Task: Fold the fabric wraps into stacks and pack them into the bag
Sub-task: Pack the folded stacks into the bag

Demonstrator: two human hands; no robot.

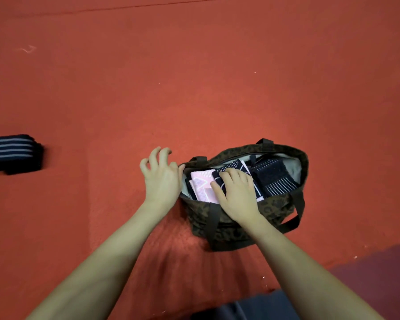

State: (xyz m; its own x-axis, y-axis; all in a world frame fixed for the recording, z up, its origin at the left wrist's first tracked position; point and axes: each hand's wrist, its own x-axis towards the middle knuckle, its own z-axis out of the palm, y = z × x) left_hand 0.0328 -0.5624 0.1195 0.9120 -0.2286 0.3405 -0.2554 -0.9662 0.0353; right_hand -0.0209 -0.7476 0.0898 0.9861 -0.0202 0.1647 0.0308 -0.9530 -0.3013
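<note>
A dark leopard-print tote bag [277, 205] stands open on the red carpet, right of centre. Inside it lie folded wraps: a pink-and-navy patterned stack [200, 184] on the left and a navy stack with white dashes [273, 179] on the right. My right hand [237, 192] rests flat inside the bag, pressing on the patterned stack between them. My left hand [161, 175] hovers at the bag's left rim with its fingers spread and bent, holding nothing. A folded navy stack with grey stripes [12, 152] lies on the carpet at the far left edge.
Red carpet [194, 77] fills the view. A darker maroon surface [379, 273] cuts in at the lower right corner. The bag's dark straps [297, 215] hang over its near and right sides. Dark clothing shows at the bottom edge.
</note>
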